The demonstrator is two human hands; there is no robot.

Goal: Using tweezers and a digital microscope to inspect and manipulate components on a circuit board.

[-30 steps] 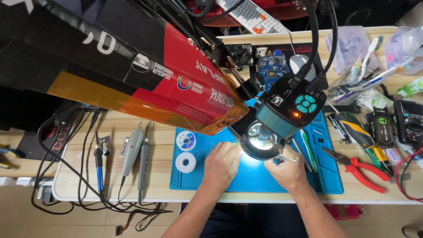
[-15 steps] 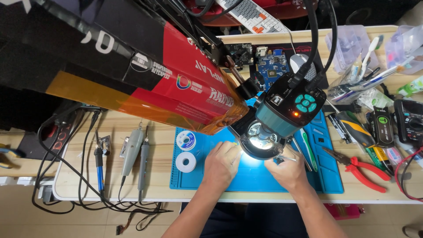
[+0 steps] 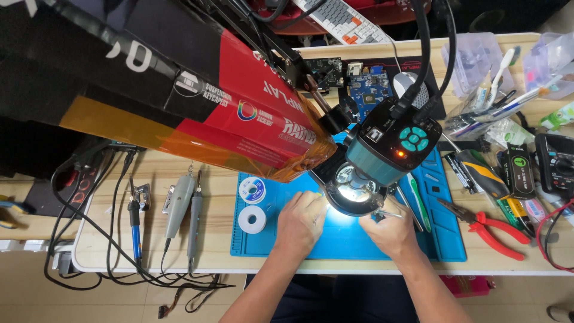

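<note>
Both my hands rest on the blue work mat [image 3: 442,239] under the microscope head [image 3: 388,149] and its lit ring light [image 3: 353,191]. My left hand [image 3: 302,221] is curled, and its fingertips reach into the bright spot; whatever lies under them is washed out by the glare. My right hand [image 3: 388,232] pinches a thin metal tool, like tweezers [image 3: 390,213], whose tip points left toward the light. The piece being worked on is hidden under the ring light.
Two solder spools [image 3: 252,205] lie on the mat's left end. Soldering irons and probes [image 3: 179,206] with cables lie further left. Red-handled pliers [image 3: 496,230], a meter [image 3: 553,161] and small tools crowd the right. A large red and black box [image 3: 197,101] overhangs the desk.
</note>
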